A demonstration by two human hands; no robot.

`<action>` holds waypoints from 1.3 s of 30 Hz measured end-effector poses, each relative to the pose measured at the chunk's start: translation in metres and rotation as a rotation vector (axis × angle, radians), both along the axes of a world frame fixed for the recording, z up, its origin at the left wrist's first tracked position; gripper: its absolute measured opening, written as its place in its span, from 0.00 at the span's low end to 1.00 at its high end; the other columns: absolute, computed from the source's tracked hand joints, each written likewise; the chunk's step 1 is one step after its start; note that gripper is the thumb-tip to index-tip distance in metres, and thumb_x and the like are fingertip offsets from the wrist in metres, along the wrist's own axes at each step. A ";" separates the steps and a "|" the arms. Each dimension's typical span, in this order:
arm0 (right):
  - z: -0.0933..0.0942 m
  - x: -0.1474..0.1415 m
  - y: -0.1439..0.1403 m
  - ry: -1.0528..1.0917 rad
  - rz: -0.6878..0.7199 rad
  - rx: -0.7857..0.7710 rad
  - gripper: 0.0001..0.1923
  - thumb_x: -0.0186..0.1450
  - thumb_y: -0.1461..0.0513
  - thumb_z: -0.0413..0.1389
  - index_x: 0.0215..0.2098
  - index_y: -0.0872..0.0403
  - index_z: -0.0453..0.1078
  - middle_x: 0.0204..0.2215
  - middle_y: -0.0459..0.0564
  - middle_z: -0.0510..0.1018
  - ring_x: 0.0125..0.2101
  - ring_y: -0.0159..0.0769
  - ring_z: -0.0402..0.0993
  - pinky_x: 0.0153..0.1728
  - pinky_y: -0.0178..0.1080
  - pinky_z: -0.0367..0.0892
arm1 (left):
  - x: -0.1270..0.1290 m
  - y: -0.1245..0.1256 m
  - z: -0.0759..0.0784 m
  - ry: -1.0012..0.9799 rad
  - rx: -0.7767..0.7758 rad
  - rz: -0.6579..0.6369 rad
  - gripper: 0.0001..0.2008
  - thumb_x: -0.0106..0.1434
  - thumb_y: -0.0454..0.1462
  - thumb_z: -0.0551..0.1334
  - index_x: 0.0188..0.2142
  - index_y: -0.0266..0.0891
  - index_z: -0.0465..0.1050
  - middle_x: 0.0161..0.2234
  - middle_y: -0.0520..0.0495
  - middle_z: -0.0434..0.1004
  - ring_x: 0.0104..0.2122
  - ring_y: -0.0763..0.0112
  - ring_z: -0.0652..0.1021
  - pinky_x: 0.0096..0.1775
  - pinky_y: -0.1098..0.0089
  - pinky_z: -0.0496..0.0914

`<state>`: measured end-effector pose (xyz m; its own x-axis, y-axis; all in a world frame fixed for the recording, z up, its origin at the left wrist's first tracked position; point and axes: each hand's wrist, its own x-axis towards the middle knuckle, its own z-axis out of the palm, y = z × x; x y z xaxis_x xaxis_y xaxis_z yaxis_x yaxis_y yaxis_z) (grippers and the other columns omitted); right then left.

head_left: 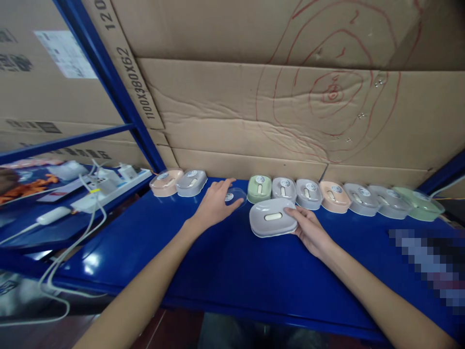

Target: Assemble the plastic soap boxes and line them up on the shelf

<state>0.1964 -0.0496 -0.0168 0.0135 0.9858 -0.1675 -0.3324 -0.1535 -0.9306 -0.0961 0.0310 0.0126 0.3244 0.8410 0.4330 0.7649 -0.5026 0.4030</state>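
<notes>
My right hand grips the right end of a pale grey soap box base, tilted towards me above the blue shelf. Its top is uncovered, and an off-white oblong piece sits in the middle. On the left, my left hand spans a clear plastic lid with a round white label, low at the shelf. The thumb lies along the lid's near side and the fingers along its far side; part of the lid is hidden under the hand.
Lidded soap boxes line the back: a peach one and a grey one at left, a green one and several more to the right. Behind stands a cardboard wall. A power strip with white cables lies left, beyond the blue post.
</notes>
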 end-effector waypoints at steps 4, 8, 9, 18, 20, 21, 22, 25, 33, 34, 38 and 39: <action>-0.005 -0.003 0.000 -0.037 0.017 -0.007 0.23 0.58 0.47 0.77 0.43 0.52 0.83 0.34 0.49 0.87 0.31 0.38 0.82 0.30 0.37 0.79 | -0.012 0.008 -0.015 0.248 -0.178 0.068 0.45 0.67 0.56 0.66 0.76 0.39 0.60 0.68 0.24 0.69 0.64 0.29 0.71 0.62 0.37 0.66; -0.004 -0.005 -0.001 -0.048 0.031 -0.028 0.26 0.61 0.42 0.74 0.44 0.52 0.83 0.35 0.49 0.87 0.31 0.38 0.81 0.31 0.38 0.79 | -0.016 0.009 -0.017 0.319 -0.217 0.092 0.39 0.69 0.56 0.63 0.73 0.42 0.64 0.58 0.27 0.77 0.59 0.31 0.75 0.58 0.40 0.69; -0.004 -0.006 -0.001 -0.050 0.033 -0.036 0.26 0.61 0.41 0.73 0.45 0.52 0.83 0.35 0.50 0.87 0.31 0.38 0.81 0.31 0.38 0.79 | -0.017 0.009 -0.014 0.333 -0.209 0.110 0.39 0.69 0.56 0.64 0.72 0.42 0.65 0.56 0.28 0.78 0.58 0.32 0.76 0.57 0.41 0.70; -0.004 -0.007 0.001 -0.005 0.044 -0.065 0.24 0.70 0.40 0.63 0.48 0.49 0.82 0.39 0.49 0.89 0.38 0.43 0.85 0.36 0.40 0.80 | -0.002 -0.023 0.026 0.119 0.017 0.271 0.44 0.60 0.61 0.71 0.66 0.36 0.70 0.57 0.28 0.73 0.62 0.28 0.72 0.63 0.36 0.67; -0.004 -0.006 0.002 0.025 0.062 -0.081 0.24 0.72 0.39 0.59 0.49 0.49 0.81 0.41 0.50 0.89 0.42 0.45 0.86 0.38 0.42 0.81 | 0.010 -0.035 0.029 -0.047 0.076 0.114 0.43 0.60 0.61 0.72 0.66 0.40 0.69 0.56 0.33 0.72 0.60 0.36 0.73 0.63 0.40 0.68; -0.003 -0.005 0.002 0.034 0.073 -0.088 0.25 0.73 0.39 0.58 0.48 0.49 0.81 0.42 0.51 0.89 0.43 0.46 0.86 0.39 0.42 0.81 | 0.017 -0.040 0.029 -0.112 0.073 0.007 0.43 0.61 0.60 0.73 0.67 0.42 0.68 0.57 0.36 0.71 0.59 0.40 0.74 0.63 0.42 0.70; -0.003 -0.005 0.002 0.039 0.086 -0.091 0.26 0.73 0.39 0.56 0.48 0.49 0.81 0.42 0.52 0.89 0.44 0.46 0.86 0.40 0.43 0.81 | 0.024 -0.046 0.027 -0.163 0.051 -0.091 0.43 0.60 0.60 0.73 0.67 0.44 0.67 0.57 0.37 0.71 0.58 0.44 0.75 0.62 0.43 0.71; -0.002 -0.004 0.002 0.044 0.111 -0.088 0.27 0.75 0.39 0.53 0.48 0.50 0.81 0.43 0.53 0.89 0.46 0.47 0.86 0.43 0.43 0.81 | 0.042 -0.056 0.014 -0.212 -0.071 -0.243 0.47 0.56 0.58 0.77 0.68 0.45 0.64 0.59 0.38 0.68 0.60 0.46 0.74 0.63 0.44 0.72; 0.004 -0.009 -0.001 0.059 0.087 -0.107 0.25 0.79 0.43 0.49 0.50 0.50 0.81 0.46 0.52 0.89 0.49 0.46 0.85 0.46 0.43 0.81 | 0.062 -0.056 -0.012 -0.188 -0.193 -0.383 0.47 0.54 0.51 0.80 0.68 0.45 0.63 0.65 0.36 0.67 0.66 0.42 0.71 0.69 0.40 0.67; 0.005 -0.010 -0.001 0.056 0.077 -0.112 0.25 0.80 0.44 0.49 0.51 0.51 0.81 0.46 0.52 0.89 0.49 0.46 0.85 0.45 0.42 0.81 | 0.063 -0.056 -0.013 -0.185 -0.193 -0.380 0.47 0.54 0.51 0.79 0.68 0.45 0.63 0.65 0.36 0.68 0.66 0.42 0.71 0.69 0.40 0.67; 0.006 -0.011 -0.001 0.052 0.058 -0.113 0.23 0.81 0.47 0.49 0.53 0.51 0.80 0.47 0.51 0.89 0.48 0.44 0.85 0.41 0.39 0.80 | 0.064 -0.056 -0.012 -0.165 -0.194 -0.357 0.47 0.54 0.51 0.79 0.68 0.45 0.64 0.65 0.36 0.71 0.66 0.41 0.72 0.68 0.40 0.68; 0.006 -0.011 -0.001 0.057 0.057 -0.114 0.22 0.81 0.48 0.49 0.53 0.51 0.80 0.47 0.51 0.89 0.47 0.43 0.85 0.40 0.38 0.80 | 0.063 -0.057 -0.012 -0.162 -0.199 -0.356 0.46 0.54 0.51 0.79 0.68 0.45 0.65 0.65 0.36 0.71 0.67 0.41 0.72 0.68 0.40 0.68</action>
<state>0.1851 -0.0506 -0.0110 -0.0542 0.9593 -0.2772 -0.3717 -0.2770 -0.8861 -0.0327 -0.0257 0.0003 0.5502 0.7612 0.3434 0.4768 -0.6240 0.6191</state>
